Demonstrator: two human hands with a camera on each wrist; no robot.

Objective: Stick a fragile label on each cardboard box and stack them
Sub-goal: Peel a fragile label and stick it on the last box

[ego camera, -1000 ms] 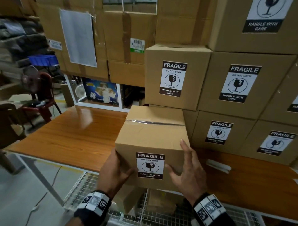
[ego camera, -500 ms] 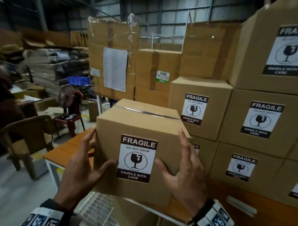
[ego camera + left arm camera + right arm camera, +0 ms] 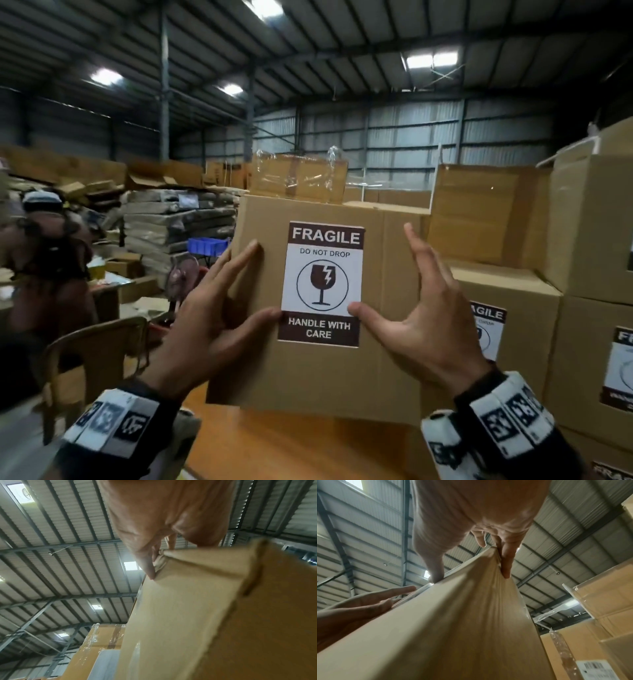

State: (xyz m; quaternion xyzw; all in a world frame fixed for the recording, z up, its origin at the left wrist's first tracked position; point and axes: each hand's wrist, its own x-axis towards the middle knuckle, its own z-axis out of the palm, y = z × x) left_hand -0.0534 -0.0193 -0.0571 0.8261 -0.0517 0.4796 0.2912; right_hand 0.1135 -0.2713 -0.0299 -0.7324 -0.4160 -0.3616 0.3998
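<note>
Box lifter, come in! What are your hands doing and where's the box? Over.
Both hands, left hand and right hand, flat against brown cardboard box, fingers straight. Box aloft, white fragile label on. Stacked labelled boxes close right.

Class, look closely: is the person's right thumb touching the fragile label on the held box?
Touching. The head view shows the right hand's thumb tip pressed on the fragile label's right edge on the box.

The left hand (image 3: 164,520) fills the top of the view, palm toward the camera, its fingers (image 3: 149,566) reaching straight along a side face of the cardboard box (image 3: 188,615) and pressing against it near a corner. The box runs from that corner down across the lower right, its nearest part blurred. Beyond its left edge stands a stack of shrink-wrapped cartons (image 3: 102,639). Above everything spans a corrugated metal roof (image 3: 51,534) with steel trusses and bright skylight panels (image 3: 131,565).
</note>
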